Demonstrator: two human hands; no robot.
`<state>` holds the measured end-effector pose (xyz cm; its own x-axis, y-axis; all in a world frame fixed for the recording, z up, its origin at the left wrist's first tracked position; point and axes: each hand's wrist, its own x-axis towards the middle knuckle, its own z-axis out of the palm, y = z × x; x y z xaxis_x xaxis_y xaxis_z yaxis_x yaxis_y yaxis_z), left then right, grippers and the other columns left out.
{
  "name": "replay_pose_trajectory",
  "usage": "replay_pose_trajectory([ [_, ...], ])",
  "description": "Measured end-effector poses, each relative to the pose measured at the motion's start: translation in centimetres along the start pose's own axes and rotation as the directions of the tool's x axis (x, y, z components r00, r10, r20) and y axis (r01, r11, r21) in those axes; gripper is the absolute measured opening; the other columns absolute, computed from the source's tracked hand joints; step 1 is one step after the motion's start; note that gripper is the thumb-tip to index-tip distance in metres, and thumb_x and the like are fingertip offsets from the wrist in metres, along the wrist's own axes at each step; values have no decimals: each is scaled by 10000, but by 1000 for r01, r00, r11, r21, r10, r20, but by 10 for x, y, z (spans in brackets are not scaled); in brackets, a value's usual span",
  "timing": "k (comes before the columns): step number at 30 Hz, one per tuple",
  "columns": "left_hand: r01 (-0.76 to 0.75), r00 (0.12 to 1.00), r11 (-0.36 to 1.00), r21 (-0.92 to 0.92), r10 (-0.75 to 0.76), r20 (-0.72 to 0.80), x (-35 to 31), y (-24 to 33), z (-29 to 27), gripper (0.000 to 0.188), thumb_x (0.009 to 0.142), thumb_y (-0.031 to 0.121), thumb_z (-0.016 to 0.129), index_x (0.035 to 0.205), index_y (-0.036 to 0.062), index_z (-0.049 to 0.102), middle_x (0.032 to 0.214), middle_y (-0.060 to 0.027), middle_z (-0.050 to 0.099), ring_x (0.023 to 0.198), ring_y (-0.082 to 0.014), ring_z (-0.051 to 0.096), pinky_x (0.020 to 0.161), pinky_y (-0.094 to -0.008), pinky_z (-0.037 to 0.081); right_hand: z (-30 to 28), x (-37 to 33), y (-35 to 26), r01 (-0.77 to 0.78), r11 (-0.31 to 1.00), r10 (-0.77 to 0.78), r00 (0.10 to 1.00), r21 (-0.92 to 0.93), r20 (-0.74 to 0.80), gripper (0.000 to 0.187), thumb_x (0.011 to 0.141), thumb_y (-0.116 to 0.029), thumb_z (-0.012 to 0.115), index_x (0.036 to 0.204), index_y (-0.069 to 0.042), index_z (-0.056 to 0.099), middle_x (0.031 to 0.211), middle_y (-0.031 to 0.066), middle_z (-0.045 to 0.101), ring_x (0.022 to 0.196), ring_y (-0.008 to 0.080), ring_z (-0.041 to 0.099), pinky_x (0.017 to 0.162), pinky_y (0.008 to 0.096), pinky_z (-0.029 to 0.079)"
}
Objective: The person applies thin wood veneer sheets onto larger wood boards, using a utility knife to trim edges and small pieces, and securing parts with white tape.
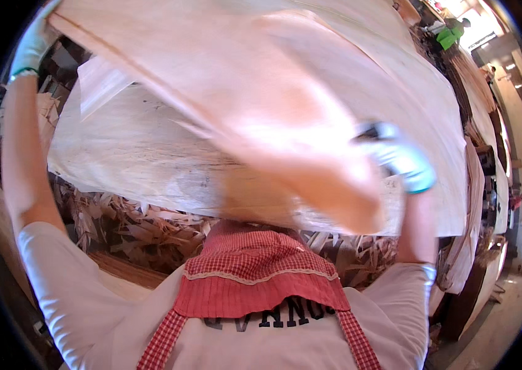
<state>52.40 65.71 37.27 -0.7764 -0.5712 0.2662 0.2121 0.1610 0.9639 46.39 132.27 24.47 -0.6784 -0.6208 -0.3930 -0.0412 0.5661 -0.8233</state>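
A thin, pale wood veneer sheet (pixel 242 105) is lifted and curved in front of me, smeared by motion. My left hand (pixel 31 46), in a light glove with a green cuff, is stretched to the far left and closed on the sheet's corner. On the right, my gloved right hand (pixel 403 160) is closed at the sheet's other edge; it is blurred, with dark fingertips against the wood. Beneath the raised sheet lies more flat veneer (pixel 131 145), with dark streaks in its grain and a ragged near edge.
Torn veneer scraps (pixel 144 228) fill the space between the flat veneer and my red checked apron (pixel 261 259). More veneer stacks (pixel 474 222) stand along the right. A person in green (pixel 449 36) is far off at the upper right, near bright openings.
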Motion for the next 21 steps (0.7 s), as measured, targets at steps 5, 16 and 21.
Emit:
replay_pose_trajectory([
  [5,230,970,840,-491,-240,44,3,-142,66,303,836,155,730,1101,58,620,1049,-57,661,1018,-146,617,901,-266,504,-144,-39,18,-150,951,40,926,-269,-375,218,836,-204,666,968,-35,630,877,-2,635,795,134,577,730,277,473],
  [16,420,833,882,-212,-468,-296,-191,-321,191,431,810,172,731,1162,-27,583,1086,-131,633,989,-241,604,851,-351,498,-151,71,266,-301,631,-72,895,-715,-440,302,852,-378,576,923,-94,649,923,197,665,885,377,631,750,467,490],
  [21,424,851,827,370,-224,-476,-245,-379,108,440,831,184,715,1187,-33,576,1093,-181,635,999,-293,591,853,-442,487,-103,124,313,-247,731,-41,915,-636,-402,261,874,-323,571,1024,-115,617,1007,172,662,959,375,623,797,480,497],
])
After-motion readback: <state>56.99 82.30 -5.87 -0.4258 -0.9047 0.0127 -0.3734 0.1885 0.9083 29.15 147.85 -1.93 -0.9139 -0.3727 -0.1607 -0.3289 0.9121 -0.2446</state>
